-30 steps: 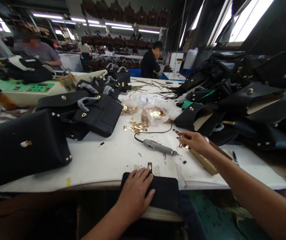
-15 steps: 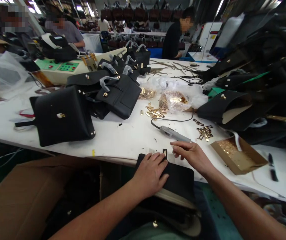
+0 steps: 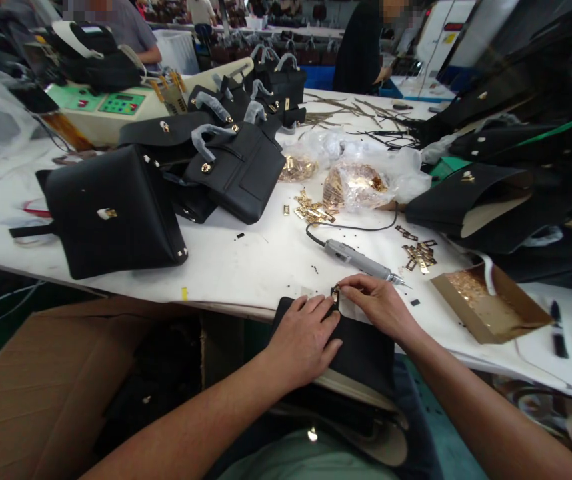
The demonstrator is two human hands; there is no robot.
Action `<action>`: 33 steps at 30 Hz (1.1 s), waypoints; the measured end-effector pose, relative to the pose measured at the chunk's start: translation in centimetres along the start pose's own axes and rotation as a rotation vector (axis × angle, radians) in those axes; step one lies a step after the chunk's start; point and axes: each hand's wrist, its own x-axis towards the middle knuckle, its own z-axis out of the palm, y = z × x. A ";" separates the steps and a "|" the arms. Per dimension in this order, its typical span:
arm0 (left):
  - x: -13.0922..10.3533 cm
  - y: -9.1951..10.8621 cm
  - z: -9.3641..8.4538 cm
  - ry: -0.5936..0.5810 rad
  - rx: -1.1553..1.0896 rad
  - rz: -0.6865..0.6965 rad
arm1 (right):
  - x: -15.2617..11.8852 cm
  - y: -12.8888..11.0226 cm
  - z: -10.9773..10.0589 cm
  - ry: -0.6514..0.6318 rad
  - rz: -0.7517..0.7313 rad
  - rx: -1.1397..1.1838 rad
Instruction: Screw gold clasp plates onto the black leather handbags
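Observation:
A black bag (image 3: 366, 353) lies at the near table edge, over my lap. My left hand (image 3: 306, 340) rests flat on it with fingers spread, the fingertips beside a small metal clasp piece (image 3: 335, 297). At that piece's top, my right hand (image 3: 373, 303) pinches with thumb and forefinger; whatever is between them is too small to name. Just beyond my hands lies a grey electric screwdriver (image 3: 356, 259), its tip pointing right. Loose gold plates (image 3: 311, 208) and darker metal frames (image 3: 419, 255) are scattered farther back.
Finished-looking black bags (image 3: 111, 213) stand at the left. Plastic bags of gold parts (image 3: 356, 183) lie behind the screwdriver. An open cardboard box (image 3: 491, 307) and a black marker (image 3: 559, 330) are at the right. A person (image 3: 359, 47) stands across the table.
My right hand has moved left and down to the clasp piece beside my left fingertips. My left hand stays on the bag. The view has tilted slightly downward.

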 end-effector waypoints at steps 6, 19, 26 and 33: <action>0.1 0.0 -0.1 -0.015 -0.012 -0.011 | 0.4 -0.5 0.2 0.008 0.000 -0.033; 0.3 -0.1 -0.2 -0.033 -0.053 -0.048 | 0.3 0.6 0.7 -0.037 0.115 -0.105; 0.4 0.0 -0.3 -0.049 -0.047 -0.026 | 0.6 0.3 0.9 0.007 0.148 -0.212; 0.6 0.0 -0.3 -0.078 -0.016 -0.002 | 1.4 0.4 0.8 -0.019 0.094 -0.294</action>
